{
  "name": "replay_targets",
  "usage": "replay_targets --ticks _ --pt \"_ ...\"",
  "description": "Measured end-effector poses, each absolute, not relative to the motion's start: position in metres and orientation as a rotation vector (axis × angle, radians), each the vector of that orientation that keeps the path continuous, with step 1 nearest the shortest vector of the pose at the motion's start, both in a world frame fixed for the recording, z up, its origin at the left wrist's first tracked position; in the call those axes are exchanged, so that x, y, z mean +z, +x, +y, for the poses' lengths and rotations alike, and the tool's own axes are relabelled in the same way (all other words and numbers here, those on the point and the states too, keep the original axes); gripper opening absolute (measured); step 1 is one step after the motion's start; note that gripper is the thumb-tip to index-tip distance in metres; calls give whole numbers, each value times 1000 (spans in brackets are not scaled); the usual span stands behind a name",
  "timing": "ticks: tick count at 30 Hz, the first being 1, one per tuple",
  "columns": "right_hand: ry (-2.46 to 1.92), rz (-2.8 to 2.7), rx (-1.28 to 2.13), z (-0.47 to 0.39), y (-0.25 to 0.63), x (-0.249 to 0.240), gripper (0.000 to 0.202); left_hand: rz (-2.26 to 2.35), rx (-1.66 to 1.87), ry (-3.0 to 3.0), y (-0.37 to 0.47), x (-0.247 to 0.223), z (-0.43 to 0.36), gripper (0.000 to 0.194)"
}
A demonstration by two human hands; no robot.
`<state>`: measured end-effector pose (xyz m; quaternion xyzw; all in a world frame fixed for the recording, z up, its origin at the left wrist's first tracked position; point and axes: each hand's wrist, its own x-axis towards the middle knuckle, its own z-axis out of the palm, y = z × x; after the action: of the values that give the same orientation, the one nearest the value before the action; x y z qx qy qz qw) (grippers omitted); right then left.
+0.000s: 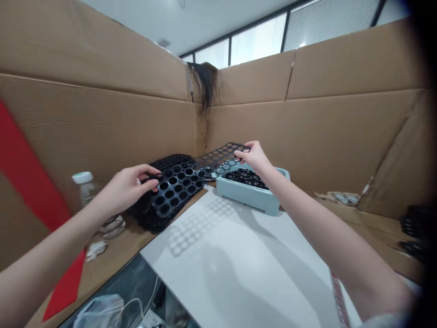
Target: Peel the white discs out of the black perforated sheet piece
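Pinched only at its ends by the left hand [131,187] and right hand [254,157], the thin perforated tray [201,167] risked sagging, snagging the tray stack [160,209] beneath, or slipping free

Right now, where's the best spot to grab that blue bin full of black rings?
Probably the blue bin by its two short end walls, coming from above: its rim is open, the near long wall bare, and the right hand with the perforated black tray overhangs its back.
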<state>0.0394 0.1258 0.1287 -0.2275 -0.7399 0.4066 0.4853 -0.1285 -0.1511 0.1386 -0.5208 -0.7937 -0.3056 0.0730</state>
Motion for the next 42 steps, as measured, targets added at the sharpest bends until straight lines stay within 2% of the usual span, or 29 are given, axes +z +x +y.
replay_targets --ticks 2,7,10,17,20,22,28,33,35,39,41,42 --pt "-513 -1843 860 123 8 134 15 -2351 -762 -1409 -144 154 -166 37" --pt "-386 -1993 585 108 -67 150 7 -2298 -183 -1060 -173 179 -187 26" --pt "-359 -2084 499 101 -108 158 13 -2345 75 -838 -190 186 -190 31" --pt "-508 -2330 309 83 -171 143 34 -2412 279 -816 -219 181 -182 27" --pt "-609 -2414 237 73 -178 132 38 -2371 270 -862 -221 175 -180 39" --pt "-588 -2453 189 68 -179 127 37 -2347 199 -921 -220 172 -179 43" --pt "-365 -2626 186 61 -179 117 36 -2498 49 -1229 -217 149 -170 31" --pt "-321 -2483 193 58 -148 115 34 -2440 -121 -1312 -195 146 -164 27" --pt "-289 -2428 223 56 -123 116 31 -2439 -394 -1453 -180 152 -163 31" --pt "-151 -2407 358 41 -56 116 27 -2366 -1356 -1776 -140 151 -152 39" --pt "-48 -2431 530 28 -18 115 26 -2236 -1725 -1869 -118 144 -140 38" --pt "38 -2419 739 21 2 114 26 -2173 -1867 -1926 -106 140 -134 39"
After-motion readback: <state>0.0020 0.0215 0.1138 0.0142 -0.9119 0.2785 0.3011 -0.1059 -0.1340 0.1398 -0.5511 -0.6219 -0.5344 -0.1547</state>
